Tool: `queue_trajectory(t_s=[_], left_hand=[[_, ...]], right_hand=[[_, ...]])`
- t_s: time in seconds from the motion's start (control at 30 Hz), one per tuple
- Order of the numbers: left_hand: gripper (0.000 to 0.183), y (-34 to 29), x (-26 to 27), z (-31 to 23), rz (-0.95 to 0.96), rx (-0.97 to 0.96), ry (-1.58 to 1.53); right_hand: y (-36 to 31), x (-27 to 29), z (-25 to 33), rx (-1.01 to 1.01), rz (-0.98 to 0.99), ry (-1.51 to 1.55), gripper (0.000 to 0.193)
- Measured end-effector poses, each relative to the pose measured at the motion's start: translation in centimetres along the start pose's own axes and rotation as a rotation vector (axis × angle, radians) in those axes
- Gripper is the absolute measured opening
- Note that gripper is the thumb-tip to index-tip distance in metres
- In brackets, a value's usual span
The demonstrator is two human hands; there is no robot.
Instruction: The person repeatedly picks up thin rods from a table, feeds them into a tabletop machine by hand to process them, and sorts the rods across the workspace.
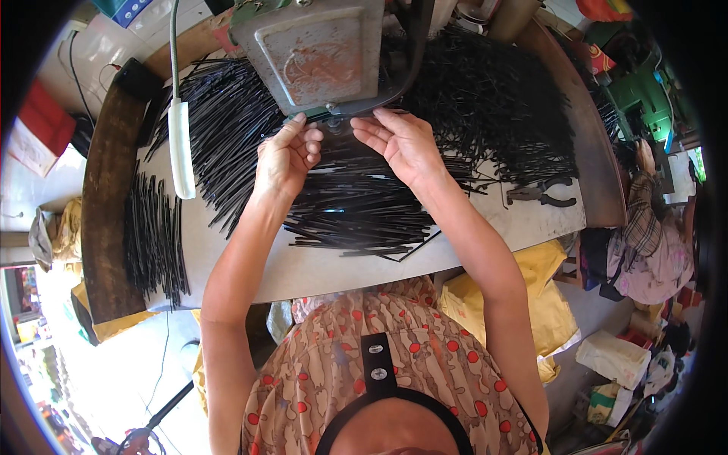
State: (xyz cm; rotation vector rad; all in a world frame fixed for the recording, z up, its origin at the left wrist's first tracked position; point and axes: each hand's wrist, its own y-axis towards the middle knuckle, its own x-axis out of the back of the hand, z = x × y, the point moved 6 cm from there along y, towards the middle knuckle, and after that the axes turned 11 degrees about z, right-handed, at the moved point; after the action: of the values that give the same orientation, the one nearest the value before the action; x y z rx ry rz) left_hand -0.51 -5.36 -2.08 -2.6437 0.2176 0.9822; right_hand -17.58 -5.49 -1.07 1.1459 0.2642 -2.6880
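Note:
My left hand (287, 155) and my right hand (403, 142) are raised side by side at the lower edge of a grey metal machine (315, 51). Fingertips of both hands meet near the machine's underside, pinching a thin black strip that is barely visible there. Beneath the hands lies a heap of long thin black strips (353, 205) on the pale worktable (318, 269). More black strips fan out to the left (220, 129) and pile up to the right (497, 98).
A white tube lamp (180, 148) hangs over the left strips. Black pliers (542, 196) lie at the table's right. A dark wooden rim (102, 212) curves round the table. Yellow sacks (550, 296) sit below right. Another person (644, 220) sits at far right.

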Motion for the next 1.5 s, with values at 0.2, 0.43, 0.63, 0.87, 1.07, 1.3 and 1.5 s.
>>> queue_trajectory(t_s=[0.2,0.43,0.63,0.87,1.07,1.3,1.5], left_hand=[[0.021,-0.2,0.0,0.0,-0.007,-0.013,0.014],[0.021,-0.5,-0.5,0.3,-0.028,-0.030,0.037],[0.022,-0.8,-0.4,0.7,-0.065,-0.042,0.035],[0.023,-1.2,-1.0,1.3,-0.097,-0.065,0.021],[0.022,-1.1,-0.5,1.7,-0.066,-0.023,0.001],[0.021,-0.7,-0.4,1.6,-0.035,-0.020,0.055],[0.020,-0.4,-0.1,0.8,0.039,-0.001,0.045]], right_hand=[[0.3,-0.2,-0.2,0.034,-0.024,0.034,0.010],[0.5,0.1,-0.3,0.058,-0.065,0.011,0.013],[0.5,0.2,-0.7,0.057,-0.083,0.023,0.013],[0.2,0.3,-0.2,0.073,-0.094,0.001,0.011],[0.3,0.1,-0.4,0.073,-0.088,-0.016,0.009],[0.6,1.0,-0.7,0.063,-0.032,0.038,0.014],[-2.3,1.4,2.1,-0.142,0.011,-0.223,0.028]])
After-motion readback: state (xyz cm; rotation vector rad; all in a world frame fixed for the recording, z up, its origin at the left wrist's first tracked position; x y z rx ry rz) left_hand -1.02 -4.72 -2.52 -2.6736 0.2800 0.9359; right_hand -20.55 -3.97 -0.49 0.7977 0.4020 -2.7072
